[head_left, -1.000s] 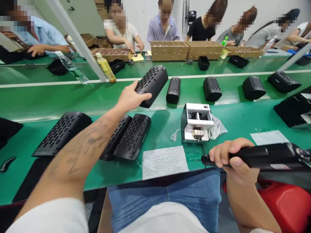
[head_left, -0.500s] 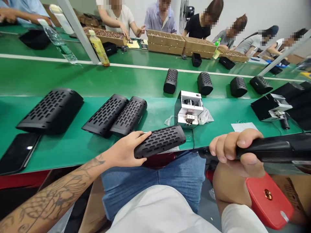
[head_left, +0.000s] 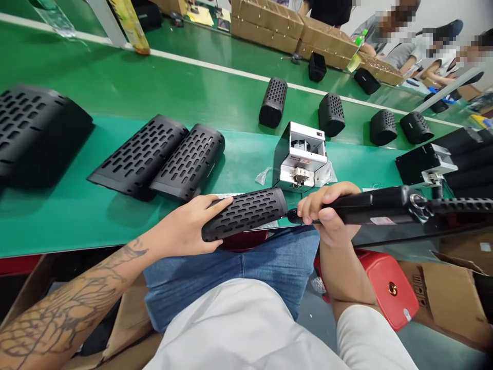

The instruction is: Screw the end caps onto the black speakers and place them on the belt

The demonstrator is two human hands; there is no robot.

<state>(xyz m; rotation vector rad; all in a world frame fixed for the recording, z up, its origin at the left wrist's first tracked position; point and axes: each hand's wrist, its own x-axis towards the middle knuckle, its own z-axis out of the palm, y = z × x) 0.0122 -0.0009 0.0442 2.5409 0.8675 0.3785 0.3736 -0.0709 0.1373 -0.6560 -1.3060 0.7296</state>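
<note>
A black speaker housing [head_left: 246, 213] with slotted holes lies on its side at the table's front edge. My left hand [head_left: 196, 223] is closed around its left end, thumb and fingers on opposite sides. My right hand [head_left: 333, 208] grips a black electric screwdriver [head_left: 379, 205], held level and pointing left. Its tip is at the right end of the housing; whether a screw sits there is too small to tell. Just behind stands a white and black screw feeder [head_left: 302, 159] with a small metal outlet on its front.
Two slotted housings [head_left: 188, 162] lean together on the left, beside a larger-looking one [head_left: 42, 136]. More housings [head_left: 273, 103] stand along the green bench [head_left: 185, 85]. A second feeder [head_left: 425, 162] is at right. Cardboard trays [head_left: 265, 25] and co-workers are across the bench. Below right is a red stool [head_left: 389, 288].
My right hand has brought the electric screwdriver leftward, its tip now at the housing's right end. My left hand keeps its hold. The camera view has tipped downward.
</note>
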